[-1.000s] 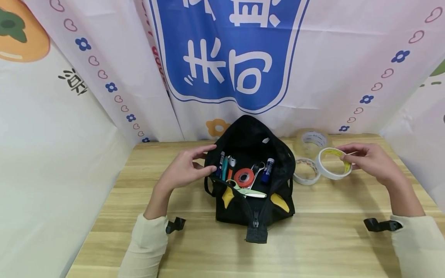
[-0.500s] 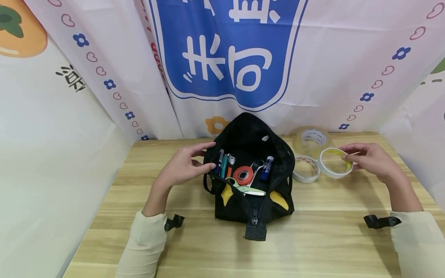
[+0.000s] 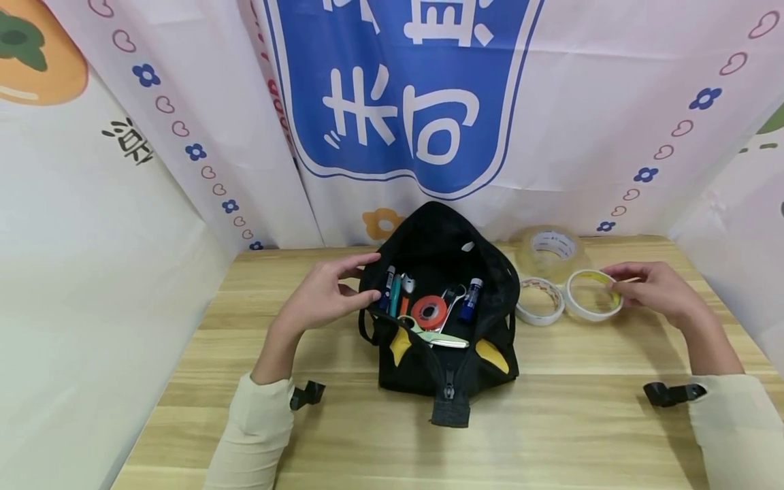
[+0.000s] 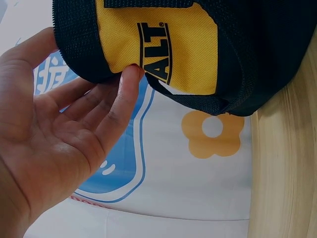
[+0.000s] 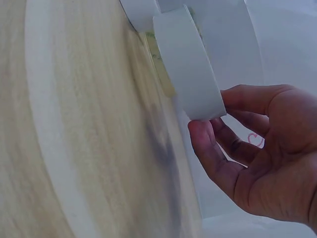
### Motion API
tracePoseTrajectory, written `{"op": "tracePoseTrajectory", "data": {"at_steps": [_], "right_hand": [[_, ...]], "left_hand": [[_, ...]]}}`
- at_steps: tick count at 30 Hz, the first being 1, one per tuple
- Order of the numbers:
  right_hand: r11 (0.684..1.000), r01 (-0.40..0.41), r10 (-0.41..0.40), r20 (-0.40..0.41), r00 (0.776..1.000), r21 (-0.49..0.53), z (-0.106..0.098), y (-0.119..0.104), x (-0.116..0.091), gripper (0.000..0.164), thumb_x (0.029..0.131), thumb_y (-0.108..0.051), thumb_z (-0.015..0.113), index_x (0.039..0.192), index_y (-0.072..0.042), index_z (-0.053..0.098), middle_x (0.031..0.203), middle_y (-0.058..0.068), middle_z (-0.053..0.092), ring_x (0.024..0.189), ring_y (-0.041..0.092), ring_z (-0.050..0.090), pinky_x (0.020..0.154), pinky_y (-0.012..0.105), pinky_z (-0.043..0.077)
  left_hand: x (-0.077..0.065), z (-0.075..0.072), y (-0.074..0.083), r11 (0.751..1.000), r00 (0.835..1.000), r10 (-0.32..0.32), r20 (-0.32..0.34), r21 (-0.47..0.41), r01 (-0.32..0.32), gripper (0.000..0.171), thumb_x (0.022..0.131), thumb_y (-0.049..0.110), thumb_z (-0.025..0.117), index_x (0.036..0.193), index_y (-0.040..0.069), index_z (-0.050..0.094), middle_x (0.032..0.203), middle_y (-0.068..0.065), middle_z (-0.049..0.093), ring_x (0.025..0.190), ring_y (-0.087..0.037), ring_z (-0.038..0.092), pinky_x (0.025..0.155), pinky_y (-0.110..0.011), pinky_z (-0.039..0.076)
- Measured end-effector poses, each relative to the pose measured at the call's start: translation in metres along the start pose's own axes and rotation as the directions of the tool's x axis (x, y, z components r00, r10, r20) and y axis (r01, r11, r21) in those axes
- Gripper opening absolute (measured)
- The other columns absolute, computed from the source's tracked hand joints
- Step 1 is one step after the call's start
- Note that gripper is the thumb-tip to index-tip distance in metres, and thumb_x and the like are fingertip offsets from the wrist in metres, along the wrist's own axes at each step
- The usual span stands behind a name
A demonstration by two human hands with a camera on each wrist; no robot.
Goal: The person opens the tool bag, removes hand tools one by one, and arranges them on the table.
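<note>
Right hand (image 3: pixel 658 296) pinches white, yellow-lined tape roll (image 5: pixel 188 64)

The roll tilts just beside a second white tape roll (image 3: pixel 542 318), near a clear tape roll (image 3: pixel 526 260) on the pale wooden desk (image 3: pixel 551 442). The left hand (image 3: pixel 321 294) grips the left rim of an open black fabric bag (image 3: pixel 410 376) holding a round red-and-black disc (image 3: pixel 430 312).

One bag (image 3: pixel 416 378), my two hands: left hand (image 3: pixel 321 296), right hand (image 3: pixel 658 292).
Outside the bag I count three tapes: one clear roll (image 3: pixel 525 255), one free white roll (image 3: pixel 540 318), one held white roll (image 3: pixel 591 314); inside, two blue tubes (image 3: pixel 471 301), one red reel (image 3: pixel 422 312), one green scissors (image 3: pixel 444 339), one teal stick (image 3: pixel 395 296) (the silver pieces (image 3: pixel 450 314) overlap too much to number); at my wrists, two black clips (image 3: pixel 308 394).
</note>
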State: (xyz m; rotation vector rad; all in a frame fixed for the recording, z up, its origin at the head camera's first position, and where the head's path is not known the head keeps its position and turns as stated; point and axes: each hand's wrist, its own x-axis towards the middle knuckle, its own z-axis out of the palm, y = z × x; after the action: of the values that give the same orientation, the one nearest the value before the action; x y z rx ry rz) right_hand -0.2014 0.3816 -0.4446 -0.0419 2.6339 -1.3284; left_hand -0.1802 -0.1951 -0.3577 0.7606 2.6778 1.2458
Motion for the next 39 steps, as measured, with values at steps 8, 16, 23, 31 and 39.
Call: {"op": "tracePoseTrajectory", "data": {"at_steps": [8, 16, 23, 31, 39], "right_hand": [[0.999, -0.004, 0.005, 0.026, 1.0, -0.036, 0.004, 0.006, 0.004, 0.047, 0.105, -0.005, 0.064, 0.144, 0.018, 0.053, 0.11, 0.001, 0.072, 0.079, 0.002, 0.064, 0.068, 0.026, 0.063], [0.995, -0.012, 0.015, 0.03, 0.999, -0.102, 0.005, 0.004, 0.003, 0.046, 0.108, -0.011, 0.063, 0.143, 0.016, 0.055, 0.124, 0.028, 0.07, 0.083, -0.001, 0.065, 0.072, 0.026, 0.064], [0.961, 0.049, -0.063, -0.041, 0.997, -0.272, 0.008, -0.02, -0.001, 0.046, 0.108, -0.024, 0.065, 0.142, 0.007, 0.063, 0.134, 0.035, 0.067, 0.106, 0.029, 0.071, 0.073, 0.019, 0.056], [0.937, 0.228, -0.269, -0.129, 0.955, -0.263, 0.03, -0.069, -0.009, 0.042, 0.103, -0.021, 0.074, 0.139, 0.001, 0.069, 0.133, 0.027, 0.071, 0.099, -0.012, 0.06, 0.076, 0.006, 0.051], [0.821, 0.507, -0.55, -0.125, 0.826, -0.264, 0.06, -0.119, -0.02, 0.039, 0.093, -0.003, 0.082, 0.132, -0.005, 0.074, 0.128, 0.015, 0.075, 0.104, -0.017, 0.058, 0.088, 0.004, 0.053]], "left_hand": [[0.0, 0.0, 0.0, 1.0, 1.0, 0.007, -0.004, 0.01, -0.007, 0.062, 0.096, 0.018, 0.081, 0.154, 0.009, 0.059, 0.157, -0.015, 0.06, 0.127, -0.036, 0.071, 0.093, -0.042, 0.067], [0.002, 0.002, 0.0, 1.0, 1.0, 0.002, 0.0, 0.011, -0.002, 0.062, 0.096, 0.02, 0.082, 0.154, 0.012, 0.06, 0.158, -0.013, 0.059, 0.128, -0.036, 0.07, 0.093, -0.043, 0.067], [0.001, 0.001, 0.001, 1.0, 1.0, -0.006, 0.006, -0.001, 0.006, 0.063, 0.096, 0.018, 0.081, 0.155, 0.011, 0.059, 0.158, -0.014, 0.059, 0.128, -0.036, 0.07, 0.094, -0.043, 0.067], [0.0, 0.0, 0.001, 1.0, 1.0, -0.009, -0.002, 0.004, 0.009, 0.063, 0.096, 0.018, 0.082, 0.154, 0.01, 0.059, 0.157, -0.014, 0.06, 0.127, -0.036, 0.07, 0.093, -0.042, 0.067], [0.0, -0.001, 0.0, 1.0, 1.0, 0.001, -0.005, -0.01, -0.001, 0.063, 0.096, 0.017, 0.082, 0.154, 0.009, 0.059, 0.155, -0.015, 0.062, 0.126, -0.036, 0.071, 0.092, -0.039, 0.067]]}}
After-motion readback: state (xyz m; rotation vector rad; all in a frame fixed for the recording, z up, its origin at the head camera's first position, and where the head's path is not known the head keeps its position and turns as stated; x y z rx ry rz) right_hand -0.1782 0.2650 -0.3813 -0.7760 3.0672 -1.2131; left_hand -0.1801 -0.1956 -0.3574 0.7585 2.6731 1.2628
